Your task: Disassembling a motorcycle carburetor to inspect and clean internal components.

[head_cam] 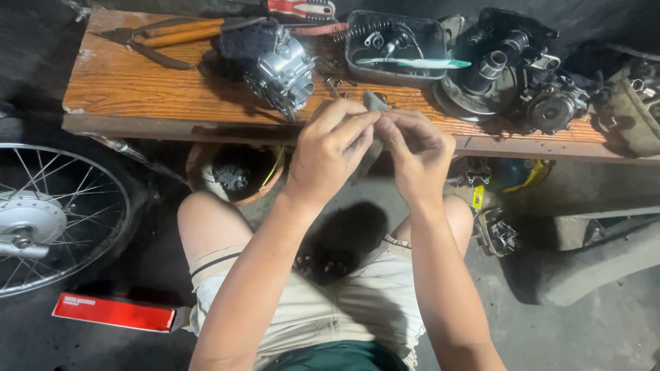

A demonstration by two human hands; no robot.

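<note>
Seated, knees apart, a red box (113, 312) on the floor by a spoked wheel (48, 220). Left hand (328, 152) and right hand (416, 152) pinching one small grey piece (375, 103) between fingertips, raised just before the wooden bench (158, 89). Beyond: carburetor (278, 69), metal tray (395, 41), pliers (165, 36).

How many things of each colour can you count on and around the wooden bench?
Red: 2, screwdriver handle, flat box
Orange: 1, pliers
Silver: 2, carburetor, spoked wheel
Grey: 1, small piece in both hands
Total: 6
</note>
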